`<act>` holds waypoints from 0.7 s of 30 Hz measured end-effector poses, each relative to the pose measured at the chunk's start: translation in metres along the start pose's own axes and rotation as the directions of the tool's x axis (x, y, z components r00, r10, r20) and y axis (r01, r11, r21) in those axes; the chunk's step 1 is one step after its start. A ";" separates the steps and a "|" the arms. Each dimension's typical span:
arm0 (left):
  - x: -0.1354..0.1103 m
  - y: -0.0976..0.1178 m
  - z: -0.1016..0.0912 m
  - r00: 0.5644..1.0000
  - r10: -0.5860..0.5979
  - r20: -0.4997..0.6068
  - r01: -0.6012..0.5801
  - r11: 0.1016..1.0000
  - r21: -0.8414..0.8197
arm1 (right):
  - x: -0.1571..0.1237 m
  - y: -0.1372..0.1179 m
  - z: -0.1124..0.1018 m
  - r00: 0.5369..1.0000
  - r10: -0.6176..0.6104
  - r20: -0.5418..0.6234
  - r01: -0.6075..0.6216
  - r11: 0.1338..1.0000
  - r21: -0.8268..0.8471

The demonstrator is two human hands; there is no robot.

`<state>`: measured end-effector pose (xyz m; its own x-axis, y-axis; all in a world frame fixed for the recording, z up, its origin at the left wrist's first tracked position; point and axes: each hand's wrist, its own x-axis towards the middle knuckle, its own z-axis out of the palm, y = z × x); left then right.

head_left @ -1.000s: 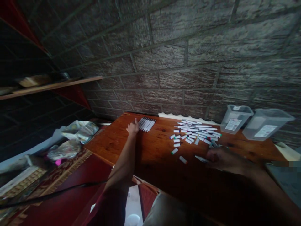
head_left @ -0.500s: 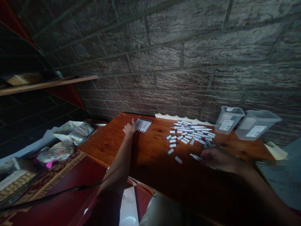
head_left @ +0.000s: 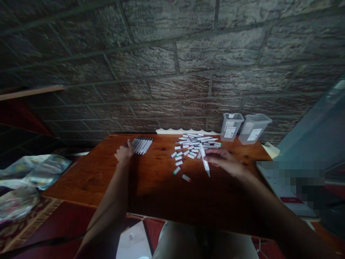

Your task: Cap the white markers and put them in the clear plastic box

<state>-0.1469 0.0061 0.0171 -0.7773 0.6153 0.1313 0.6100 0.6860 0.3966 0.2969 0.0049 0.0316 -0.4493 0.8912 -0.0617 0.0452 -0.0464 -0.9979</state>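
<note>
A: Pls, where is the marker, and is the R hand closed?
B: The marker [head_left: 204, 161] is in the R hand [head_left: 222, 160], pinched btw. thumb and fingers. It seems lifted, on the near side of the loose pile [head_left: 199, 139].
A: And its long axis?
B: Approx. from wall to person, near end slanting a bit to the right. The row of markers [head_left: 142, 146] lies well apart, to the left of it; its markers slant the other way.
A: Which hand is nearer to this row?
B: The L hand [head_left: 124, 153], just at its left edge, fingers partly bent. Whether it grips sth., I cannot tell.
A: How does the marker look?
B: White, slim, w/ narrower ends, prob. no caps on. Short white pcs., e.g. one w/ a reddish end [head_left: 186, 178], lie nearby.
</note>
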 end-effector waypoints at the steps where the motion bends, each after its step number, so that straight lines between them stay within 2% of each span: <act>1: 0.001 0.000 0.000 1.000 -0.003 0.007 0.003 1.000 0.002 | -0.001 -0.001 0.001 1.000 0.019 -0.016 -0.019 1.000 0.006; 5: 0.003 0.000 0.000 1.000 -0.021 0.021 0.021 1.000 0.017 | -0.001 -0.004 0.002 0.997 0.061 -0.042 -0.060 0.998 0.032; 10: 0.004 -0.001 0.002 1.000 -0.016 -0.010 0.017 0.999 0.032 | 0.002 0.001 0.001 1.000 0.025 -0.002 -0.024 0.995 0.093; 12: 0.001 0.001 0.004 0.999 -0.005 -0.038 0.006 0.999 0.036 | 0.004 0.002 0.001 1.000 0.002 0.013 -0.003 0.992 0.124; 15: -0.011 0.013 0.006 0.988 0.035 -0.150 -0.031 0.999 0.030 | 0.005 0.001 0.001 0.999 -0.041 0.035 0.034 0.983 0.182; 17: -0.029 0.028 0.007 0.957 0.155 -0.246 -0.168 0.985 -0.031 | 0.005 0.001 0.004 0.998 -0.061 0.035 0.052 0.974 0.220; 18: -0.042 0.038 0.007 0.931 0.262 -0.253 -0.291 0.953 -0.085 | 0.005 0.000 0.006 0.997 -0.067 0.025 0.059 0.970 0.234; 19: -0.056 0.050 0.007 0.893 0.379 -0.243 -0.423 0.892 -0.161 | 0.005 0.000 0.008 0.998 -0.069 0.008 0.065 0.967 0.245; 21: -0.089 0.073 0.005 0.805 0.562 -0.191 -0.592 0.732 -0.339 | 0.006 0.001 0.013 0.996 -0.063 -0.061 0.077 0.963 0.259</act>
<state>-0.0326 0.0034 0.0296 -0.3117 0.8066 0.5023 0.8541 0.0062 0.5200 0.2828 0.0046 0.0304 -0.3956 0.9184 0.0028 -0.2225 -0.0929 -0.9705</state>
